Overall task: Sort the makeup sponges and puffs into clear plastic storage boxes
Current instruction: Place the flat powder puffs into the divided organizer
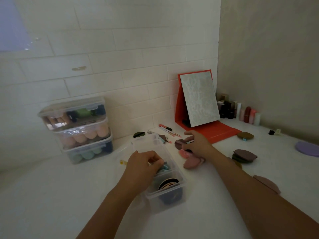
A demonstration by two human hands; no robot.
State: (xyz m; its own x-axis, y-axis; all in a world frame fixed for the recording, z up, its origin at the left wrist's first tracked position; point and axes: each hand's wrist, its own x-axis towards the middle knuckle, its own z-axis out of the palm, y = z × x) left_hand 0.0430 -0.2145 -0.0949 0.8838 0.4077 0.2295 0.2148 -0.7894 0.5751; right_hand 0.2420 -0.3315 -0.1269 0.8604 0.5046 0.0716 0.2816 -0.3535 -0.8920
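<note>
An open clear plastic box point(151, 144) lies in the middle of the white counter, with dark and striped round puffs point(170, 184) in its near end. My left hand point(144, 165) is inside the box, fingers closed on a light blue puff point(165, 167). My right hand point(198, 144) reaches over loose puffs to the right of the box, fingertips touching a dark mauve puff point(179, 144). Pink puffs point(190, 162) lie just below that hand. Further puffs in mauve and olive point(244, 155) sit to the right. Another mauve puff point(267, 184) lies by my right forearm.
Three closed clear boxes point(81, 130) filled with sponges are stacked at the left against the tiled wall. A red folding mirror point(200, 104) stands at the back right, with lipsticks and small bottles point(241, 111) beside it. Pens point(168, 129) lie behind the box. A purple disc point(308, 149) rests far right.
</note>
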